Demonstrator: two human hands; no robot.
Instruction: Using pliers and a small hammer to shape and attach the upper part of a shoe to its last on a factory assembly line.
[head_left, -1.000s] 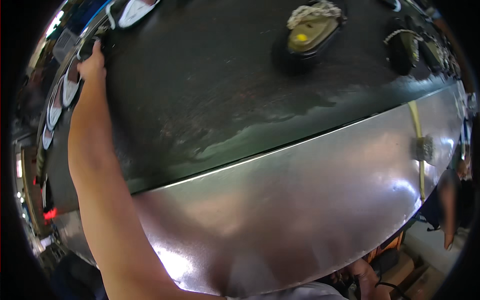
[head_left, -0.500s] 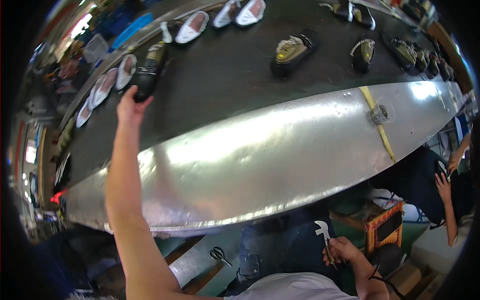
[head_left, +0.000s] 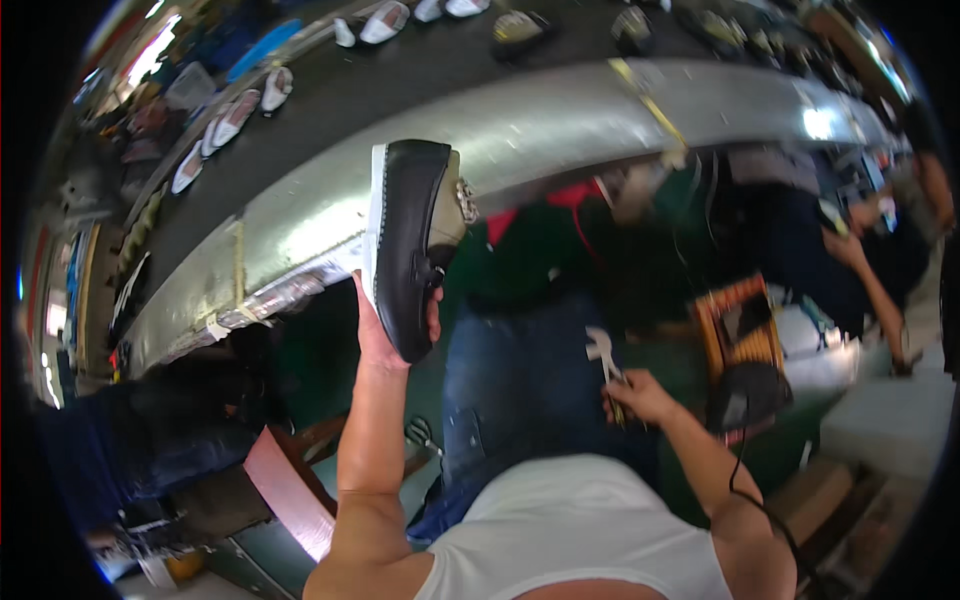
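My left hand is closed round one end of a black shoe, which I hold up in front of the metal ledge. The shoe has a white sole edge along its left side. An olive-beige form shows at its right side, with a small chain-like piece on it. In my right hand, low over my lap, is a pair of shoemaker's pincers. Their pale metal head points up and away from me, while the fingers wrap round the handles.
Beyond the shiny metal ledge, a dark work surface carries white shoes and several dark shoes. Scissors lie low by my left arm. On the right are a woven-sided chair and another person's arm.
My left hand has lifted the black shoe off the dark surface and brought it closer to me. The pincers remain in my right hand. The view has shifted downward.
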